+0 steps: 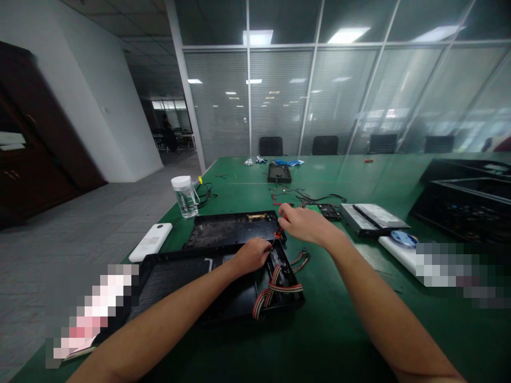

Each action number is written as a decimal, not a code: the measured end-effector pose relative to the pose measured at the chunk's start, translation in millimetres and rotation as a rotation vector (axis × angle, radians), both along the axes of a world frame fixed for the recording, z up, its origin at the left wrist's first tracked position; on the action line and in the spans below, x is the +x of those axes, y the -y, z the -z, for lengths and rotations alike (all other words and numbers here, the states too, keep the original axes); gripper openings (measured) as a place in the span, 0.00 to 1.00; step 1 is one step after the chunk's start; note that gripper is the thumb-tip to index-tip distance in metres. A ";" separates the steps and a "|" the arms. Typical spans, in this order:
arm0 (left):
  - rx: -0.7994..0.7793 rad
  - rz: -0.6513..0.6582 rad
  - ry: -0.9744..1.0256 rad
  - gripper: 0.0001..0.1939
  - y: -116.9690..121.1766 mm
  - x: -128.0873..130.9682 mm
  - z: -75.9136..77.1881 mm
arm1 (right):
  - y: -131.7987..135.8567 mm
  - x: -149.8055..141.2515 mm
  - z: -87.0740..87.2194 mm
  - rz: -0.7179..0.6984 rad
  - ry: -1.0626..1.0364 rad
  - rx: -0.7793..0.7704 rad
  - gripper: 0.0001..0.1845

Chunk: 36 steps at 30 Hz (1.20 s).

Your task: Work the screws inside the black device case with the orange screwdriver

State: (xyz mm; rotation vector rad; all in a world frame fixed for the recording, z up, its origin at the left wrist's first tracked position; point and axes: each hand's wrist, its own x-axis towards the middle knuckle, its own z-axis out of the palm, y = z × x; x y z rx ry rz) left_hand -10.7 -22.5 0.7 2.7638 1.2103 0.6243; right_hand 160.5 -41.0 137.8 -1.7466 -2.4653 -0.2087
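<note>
A screwdriver (pixel 279 232) with a red and black handle is gripped from above in my right hand (pixel 301 221). It points down toward the far right corner of the nearer black plastic casing (pixel 167 274). My left hand (pixel 252 255) is closed at that corner, close to the screwdriver's lower end; whatever its fingers pinch is hidden. Striped ribbon cables (pixel 285 288) in red, black and white spill over the casing's right end. Just behind lies a second black casing (pixel 223 232), open side up, with a brass-coloured strip (pixel 257 217) at its far edge.
At the left edge stand a clear water bottle (pixel 188 199) and a white power bank or phone-like device (pixel 151 242). Hard drives (pixel 373 217), a blue-topped roll (pixel 404 239) and black panels (pixel 467 207) lie to the right. Loose cables (pixel 323 198) and a small black tray (pixel 279 173) are farther back.
</note>
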 end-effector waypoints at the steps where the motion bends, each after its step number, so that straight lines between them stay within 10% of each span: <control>1: -0.004 0.003 0.000 0.07 0.3 0.0 -0.6 | 0.7 -1.0 0.0 0.001 0.001 0.008 0.28; 36: 0.010 0.026 -0.007 0.07 -1.2 -0.5 1.2 | 11.2 -5.2 0.6 -0.036 -0.043 0.008 0.27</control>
